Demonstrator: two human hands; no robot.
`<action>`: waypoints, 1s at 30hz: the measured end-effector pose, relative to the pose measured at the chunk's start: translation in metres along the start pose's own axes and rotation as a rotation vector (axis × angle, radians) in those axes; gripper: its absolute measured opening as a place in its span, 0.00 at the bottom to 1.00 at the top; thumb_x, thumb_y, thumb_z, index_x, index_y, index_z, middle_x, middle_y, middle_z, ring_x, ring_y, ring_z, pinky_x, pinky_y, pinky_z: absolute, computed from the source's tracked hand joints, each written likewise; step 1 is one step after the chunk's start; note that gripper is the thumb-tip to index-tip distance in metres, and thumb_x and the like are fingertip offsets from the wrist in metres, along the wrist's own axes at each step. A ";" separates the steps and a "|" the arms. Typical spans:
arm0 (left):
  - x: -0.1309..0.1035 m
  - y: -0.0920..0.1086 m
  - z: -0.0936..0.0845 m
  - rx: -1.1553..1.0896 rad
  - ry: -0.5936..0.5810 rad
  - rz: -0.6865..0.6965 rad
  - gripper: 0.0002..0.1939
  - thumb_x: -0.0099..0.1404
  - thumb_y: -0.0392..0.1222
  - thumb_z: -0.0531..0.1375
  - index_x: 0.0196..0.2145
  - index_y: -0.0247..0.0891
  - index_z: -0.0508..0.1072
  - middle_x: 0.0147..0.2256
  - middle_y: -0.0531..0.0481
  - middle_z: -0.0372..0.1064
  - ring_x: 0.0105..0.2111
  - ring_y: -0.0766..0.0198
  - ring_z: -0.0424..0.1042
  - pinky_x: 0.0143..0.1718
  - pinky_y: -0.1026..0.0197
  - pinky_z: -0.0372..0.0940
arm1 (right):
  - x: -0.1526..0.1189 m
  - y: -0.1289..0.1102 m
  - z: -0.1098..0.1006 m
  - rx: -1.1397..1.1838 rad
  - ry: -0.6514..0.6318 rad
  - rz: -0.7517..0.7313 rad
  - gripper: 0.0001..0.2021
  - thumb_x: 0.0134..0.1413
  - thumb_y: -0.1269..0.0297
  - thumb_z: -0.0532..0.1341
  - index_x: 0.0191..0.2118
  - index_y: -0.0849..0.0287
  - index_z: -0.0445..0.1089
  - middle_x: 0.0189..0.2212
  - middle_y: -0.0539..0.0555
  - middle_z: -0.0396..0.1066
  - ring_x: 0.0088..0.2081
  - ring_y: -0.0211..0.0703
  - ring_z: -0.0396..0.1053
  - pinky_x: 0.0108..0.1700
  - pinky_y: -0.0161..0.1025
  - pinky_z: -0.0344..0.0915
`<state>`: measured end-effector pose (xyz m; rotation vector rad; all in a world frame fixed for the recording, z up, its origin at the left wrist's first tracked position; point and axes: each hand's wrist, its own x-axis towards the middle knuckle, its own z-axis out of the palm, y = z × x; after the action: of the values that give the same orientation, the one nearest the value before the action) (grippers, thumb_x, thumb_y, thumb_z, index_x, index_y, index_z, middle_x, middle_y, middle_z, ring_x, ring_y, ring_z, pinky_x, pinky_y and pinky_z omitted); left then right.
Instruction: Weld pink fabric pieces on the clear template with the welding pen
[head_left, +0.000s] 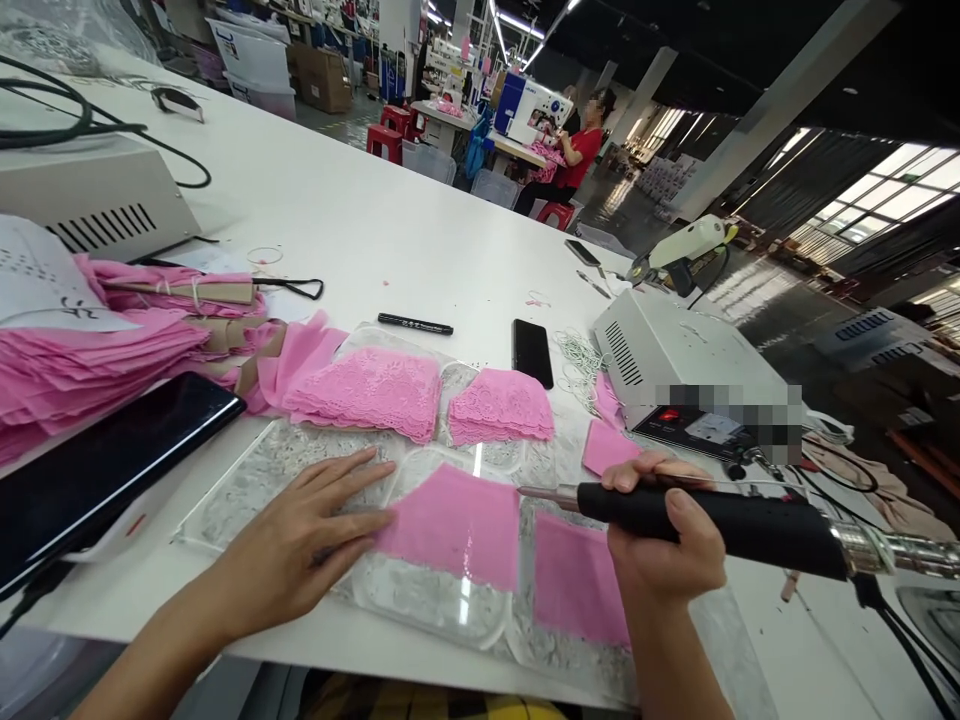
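So the pink panel [457, 530] lay flat on the worktop [300, 220] between both hands, longer side roughly left-right. Left hand [296, 540] was open, fingertips at its left edge; right hand [664, 578] gripped the black-handled tool [757, 530], tip by its upper right corner.

The single view looks from the wearer's head, above and behind both hands, forward and down past them. The left hand [311, 535] and right hand [667, 530] lie close, in the lower part; beyond them the view runs across the table [360, 230] to the far room. No second view shares this scene.
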<state>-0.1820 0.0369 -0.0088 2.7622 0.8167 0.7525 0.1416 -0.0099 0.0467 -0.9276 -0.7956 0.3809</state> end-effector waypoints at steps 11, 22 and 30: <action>0.005 0.000 -0.005 -0.004 -0.006 0.006 0.15 0.69 0.41 0.56 0.51 0.54 0.75 0.62 0.53 0.60 0.62 0.50 0.60 0.57 0.48 0.63 | 0.000 0.002 -0.002 0.024 -0.001 0.026 0.06 0.40 0.65 0.58 0.28 0.59 0.69 0.26 0.50 0.66 0.21 0.36 0.64 0.25 0.39 0.64; 0.005 0.002 -0.005 -0.006 -0.004 0.000 0.15 0.70 0.40 0.56 0.51 0.53 0.74 0.62 0.52 0.60 0.62 0.50 0.59 0.56 0.48 0.64 | -0.001 -0.002 0.000 0.034 -0.039 -0.005 0.07 0.40 0.66 0.57 0.29 0.59 0.69 0.26 0.50 0.66 0.21 0.36 0.64 0.23 0.40 0.64; 0.004 0.000 -0.003 -0.009 -0.034 -0.010 0.16 0.70 0.41 0.56 0.52 0.53 0.74 0.62 0.52 0.59 0.63 0.49 0.58 0.57 0.46 0.63 | -0.002 -0.005 -0.001 0.055 -0.030 0.025 0.08 0.38 0.65 0.57 0.28 0.58 0.69 0.26 0.50 0.65 0.20 0.36 0.64 0.23 0.40 0.64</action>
<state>-0.1806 0.0388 -0.0043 2.7527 0.8182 0.7043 0.1407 -0.0149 0.0496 -0.8824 -0.7975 0.4371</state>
